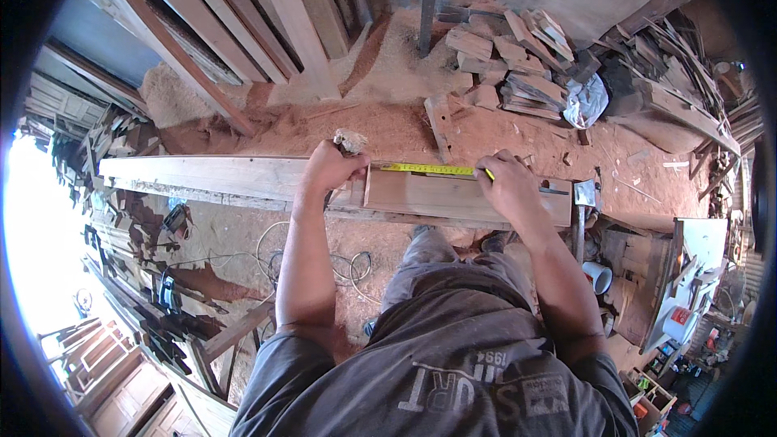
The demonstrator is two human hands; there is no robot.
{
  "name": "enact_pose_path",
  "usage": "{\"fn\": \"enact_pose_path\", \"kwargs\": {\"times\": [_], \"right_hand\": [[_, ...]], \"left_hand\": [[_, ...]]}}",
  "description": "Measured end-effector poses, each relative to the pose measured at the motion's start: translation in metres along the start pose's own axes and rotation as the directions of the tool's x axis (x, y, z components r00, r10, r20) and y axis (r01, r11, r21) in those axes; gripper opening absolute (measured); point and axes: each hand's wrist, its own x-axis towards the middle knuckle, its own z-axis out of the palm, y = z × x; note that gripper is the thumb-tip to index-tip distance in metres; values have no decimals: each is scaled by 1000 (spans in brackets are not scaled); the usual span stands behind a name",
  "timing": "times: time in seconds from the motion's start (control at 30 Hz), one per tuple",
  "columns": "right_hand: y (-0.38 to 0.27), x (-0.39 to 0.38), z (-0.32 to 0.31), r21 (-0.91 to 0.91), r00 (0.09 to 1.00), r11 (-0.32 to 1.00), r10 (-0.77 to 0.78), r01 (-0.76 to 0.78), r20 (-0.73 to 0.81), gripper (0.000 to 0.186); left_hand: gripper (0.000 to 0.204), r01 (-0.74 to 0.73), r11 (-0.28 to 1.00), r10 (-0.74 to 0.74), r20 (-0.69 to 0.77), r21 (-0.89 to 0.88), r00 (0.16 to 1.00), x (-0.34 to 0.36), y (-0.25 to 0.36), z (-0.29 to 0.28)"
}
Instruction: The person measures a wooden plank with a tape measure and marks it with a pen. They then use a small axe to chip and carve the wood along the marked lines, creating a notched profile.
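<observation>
Yellow tape (429,168) along wooden board (453,194) — reddish floor (295,134), scrap wood (530,65) beyond.

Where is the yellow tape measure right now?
In the head view, slightly right of centre, the yellow tape measure stretches along a wooden board between the left hand and right hand.

Tape mkgs (429,168) illegible, too sm.

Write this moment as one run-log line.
yellow tape measure: stretched along wooden board | left hand: at board's left end | right hand: on tape
</observation>
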Motion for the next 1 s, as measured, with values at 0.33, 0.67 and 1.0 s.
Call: {"fn": "enact_pose_path", "kwargs": {"times": [0.33,0.67,1.0], "right_hand": [[-14,8,18,-56,1000,998,-4,3,-9,23],[-18,16,-3,-81,996,997,1,7,93,24],[-15,21,-1,-103,990,994,-10,24,141,28]], "left_hand": [[22,10,992,1,-87,128,996,2,-6,7],[29,29,977,8,-171,210,985,-6,-2,11],[36,51,964,2,-196,262,981,-3,-2,16]]}}
